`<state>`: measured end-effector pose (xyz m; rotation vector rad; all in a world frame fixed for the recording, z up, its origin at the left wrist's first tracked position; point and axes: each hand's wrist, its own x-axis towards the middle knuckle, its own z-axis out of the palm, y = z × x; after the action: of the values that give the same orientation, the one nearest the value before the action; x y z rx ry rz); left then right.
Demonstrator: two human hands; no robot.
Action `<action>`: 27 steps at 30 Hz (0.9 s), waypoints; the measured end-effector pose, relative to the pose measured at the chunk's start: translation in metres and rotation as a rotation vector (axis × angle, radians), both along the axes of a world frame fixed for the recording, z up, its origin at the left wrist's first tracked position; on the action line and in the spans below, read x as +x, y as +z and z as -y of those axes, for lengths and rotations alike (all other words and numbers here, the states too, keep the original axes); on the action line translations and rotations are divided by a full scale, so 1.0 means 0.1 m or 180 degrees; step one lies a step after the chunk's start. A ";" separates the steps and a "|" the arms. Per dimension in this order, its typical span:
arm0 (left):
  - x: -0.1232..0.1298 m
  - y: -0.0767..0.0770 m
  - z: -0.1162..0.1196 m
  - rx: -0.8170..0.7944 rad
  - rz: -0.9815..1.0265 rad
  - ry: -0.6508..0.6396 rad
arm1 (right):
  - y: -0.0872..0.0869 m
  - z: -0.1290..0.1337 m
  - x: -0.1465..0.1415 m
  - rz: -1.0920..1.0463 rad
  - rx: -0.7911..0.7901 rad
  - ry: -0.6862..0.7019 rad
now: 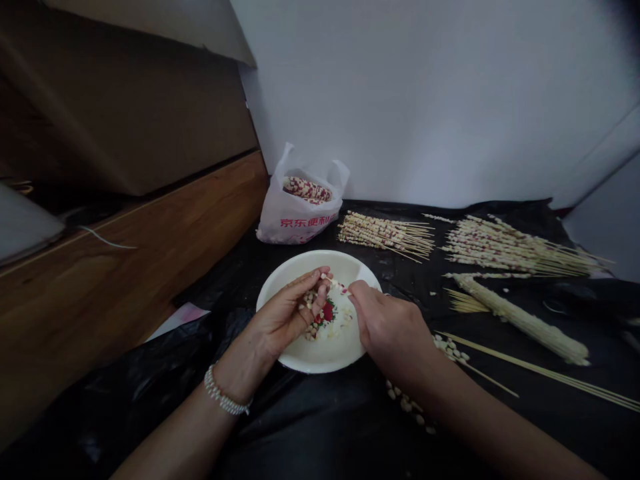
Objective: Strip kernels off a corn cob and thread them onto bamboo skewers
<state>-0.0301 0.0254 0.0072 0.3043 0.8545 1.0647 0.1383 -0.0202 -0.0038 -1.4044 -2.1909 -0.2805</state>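
Over a white bowl [273,283] with a red flower pattern, my two hands meet at a thin skewer [338,285] strung with a few pale and dark red corn kernels. My right hand [393,323] is closed around the skewer, hiding its far end. My left hand [290,310] pinches a pale kernel [325,276] by the skewer's tip, its other fingers curled. Loose kernels [313,330] lie in the bowl below my left fingers. A beaded bracelet [225,393] is on my left wrist.
A plastic bag [295,223] with speckled corn cobs [307,189] stands behind the bowl. Two piles of kernel-strung skewers [385,233] [505,250] lie to the right, near a stripped cob [525,320] and bare sticks [540,370]. Black plastic sheeting [310,427] covers the surface.
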 end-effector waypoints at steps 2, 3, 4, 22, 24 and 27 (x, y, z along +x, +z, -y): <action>0.00 0.00 0.00 0.0033 -0.0031 -0.0024 | -0.01 0.00 0.00 -0.0014 0.0015 0.0006; -0.01 0.00 0.00 0.0064 -0.0059 -0.0035 | -0.01 -0.01 0.00 -0.0022 0.0026 0.0009; -0.01 0.00 0.01 0.0094 -0.0090 -0.0041 | -0.02 -0.01 0.00 -0.0028 0.0037 0.0007; 0.00 0.05 0.03 0.0153 -0.0507 -0.0136 | 0.00 0.01 0.00 0.0081 0.0159 0.0077; 0.00 0.06 0.04 0.0200 -0.0595 -0.0134 | 0.01 0.01 0.00 0.0103 0.0181 0.0086; 0.00 0.06 0.05 0.0289 -0.0667 -0.0127 | 0.03 0.02 0.00 0.0143 0.0181 0.0078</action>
<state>-0.0302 0.0208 0.0135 0.5142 0.9841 1.0482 0.1380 -0.0224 -0.0006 -1.3520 -2.2170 -0.3661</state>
